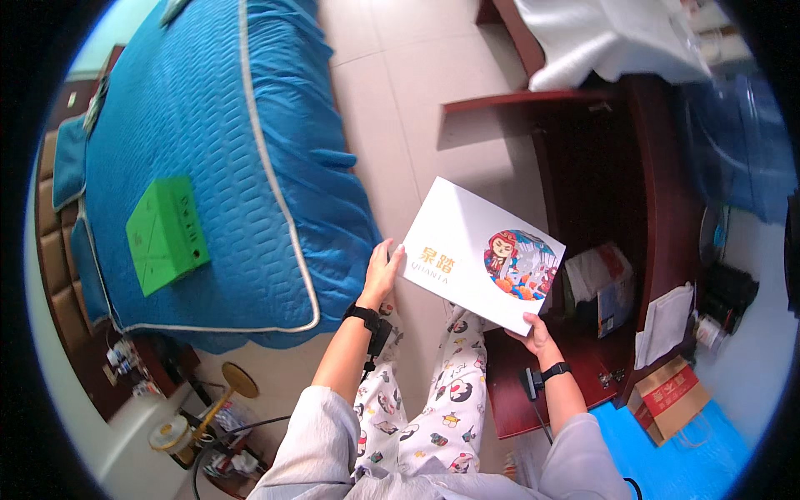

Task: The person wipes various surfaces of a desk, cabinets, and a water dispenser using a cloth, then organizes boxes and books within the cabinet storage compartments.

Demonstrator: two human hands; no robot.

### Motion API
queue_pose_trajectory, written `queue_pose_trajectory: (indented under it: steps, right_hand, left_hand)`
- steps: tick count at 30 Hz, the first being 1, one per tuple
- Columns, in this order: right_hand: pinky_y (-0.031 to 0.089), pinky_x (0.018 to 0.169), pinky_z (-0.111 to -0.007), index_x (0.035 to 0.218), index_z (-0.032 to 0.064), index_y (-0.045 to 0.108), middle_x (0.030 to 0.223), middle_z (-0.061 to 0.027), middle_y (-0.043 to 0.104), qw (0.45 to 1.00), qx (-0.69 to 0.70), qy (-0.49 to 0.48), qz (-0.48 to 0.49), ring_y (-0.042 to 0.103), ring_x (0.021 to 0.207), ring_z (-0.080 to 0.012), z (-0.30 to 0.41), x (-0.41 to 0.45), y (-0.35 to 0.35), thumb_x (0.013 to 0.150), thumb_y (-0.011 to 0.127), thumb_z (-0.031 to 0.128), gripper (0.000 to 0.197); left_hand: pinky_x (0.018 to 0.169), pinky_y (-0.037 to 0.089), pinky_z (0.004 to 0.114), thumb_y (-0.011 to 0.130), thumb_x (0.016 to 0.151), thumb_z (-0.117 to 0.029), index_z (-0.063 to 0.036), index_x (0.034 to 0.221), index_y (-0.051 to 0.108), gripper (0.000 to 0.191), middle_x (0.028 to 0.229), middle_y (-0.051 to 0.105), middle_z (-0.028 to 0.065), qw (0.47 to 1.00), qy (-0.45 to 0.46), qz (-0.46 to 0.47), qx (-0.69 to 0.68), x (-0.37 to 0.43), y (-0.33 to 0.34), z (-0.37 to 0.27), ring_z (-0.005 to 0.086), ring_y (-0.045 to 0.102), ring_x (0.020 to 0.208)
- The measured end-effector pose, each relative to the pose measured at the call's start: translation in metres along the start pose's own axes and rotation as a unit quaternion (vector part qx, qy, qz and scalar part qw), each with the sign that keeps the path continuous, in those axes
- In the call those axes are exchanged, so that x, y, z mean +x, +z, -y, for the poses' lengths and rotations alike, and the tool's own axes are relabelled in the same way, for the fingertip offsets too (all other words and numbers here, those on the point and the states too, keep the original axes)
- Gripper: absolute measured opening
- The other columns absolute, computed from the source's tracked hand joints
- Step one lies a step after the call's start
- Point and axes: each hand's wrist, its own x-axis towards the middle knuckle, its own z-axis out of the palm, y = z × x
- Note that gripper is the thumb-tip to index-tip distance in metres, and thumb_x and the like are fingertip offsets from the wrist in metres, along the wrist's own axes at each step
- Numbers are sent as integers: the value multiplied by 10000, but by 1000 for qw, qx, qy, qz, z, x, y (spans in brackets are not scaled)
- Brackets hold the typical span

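A flat white cardboard box (459,240) with a round colourful cartoon print and gold lettering is held between both hands, tilted in front of the open cabinet. My left hand (380,272) grips its left edge. At its lower right corner, my right hand (535,337) has the thumb on top and the fingers hidden underneath. To the right stands the dark red wooden cabinet (662,206), its doors swung out. Inside it, a white bag (599,272) sits beside a small blue packet (615,309).
A green box (167,234) lies on the bed's blue quilted cover (206,125) at left. One cabinet door (519,103) juts over the tiled floor (375,81); the other (544,381) is beside my right leg. A brown paper bag (667,400) stands at lower right.
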Motion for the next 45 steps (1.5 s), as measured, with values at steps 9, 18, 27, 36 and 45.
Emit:
queue_pose_trajectory:
  steps: [9, 18, 27, 36, 45]
  right_hand:
    - [365, 904, -445, 1226, 95, 402, 1168, -69, 503, 988, -141, -23, 56, 473, 1068, -254, 40, -70, 125, 646, 630, 359, 676]
    - [384, 874, -382, 1232, 97, 392, 1161, -62, 501, 967, -246, -33, 61, 476, 1050, -226, 72, -159, 259, 625, 631, 413, 725]
    - [332, 930, -434, 1261, 157, 336, 1227, -45, 429, 931, -296, -32, 212, 404, 1125, -238, 42, -153, 523, 681, 613, 447, 704]
    - [417, 812, -366, 1180, 125, 408, 1101, -90, 458, 906, -309, -28, 289, 452, 1002, -224, -67, -116, 742, 667, 644, 471, 662]
    - [395, 834, -372, 1248, 79, 295, 1097, -154, 331, 939, -282, -84, 176, 384, 977, -278, -139, -62, 779, 674, 661, 403, 754]
  left_hand:
    - [820, 406, 277, 476, 865, -311, -6, 1102, 512, 388, 1009, 585, 142, 944, -51, -10, -327, -56, -120, 4, 210, 550, 943]
    - [920, 342, 310, 459, 852, -353, -5, 1138, 485, 451, 1135, 501, 161, 924, -36, -125, -360, -132, -255, -20, 259, 468, 1070]
    - [962, 284, 336, 444, 889, -290, -37, 1305, 257, 521, 1286, 319, 157, 774, 24, -413, -479, -194, -402, 30, 245, 372, 1133]
    - [774, 387, 281, 443, 892, -329, -59, 1321, 246, 545, 1152, 445, 103, 765, -69, -416, -487, -284, -383, 116, 162, 516, 920]
    - [808, 401, 259, 520, 846, -248, -19, 1162, 433, 400, 948, 562, 82, 742, -137, -421, -504, -338, -342, 161, 150, 529, 879]
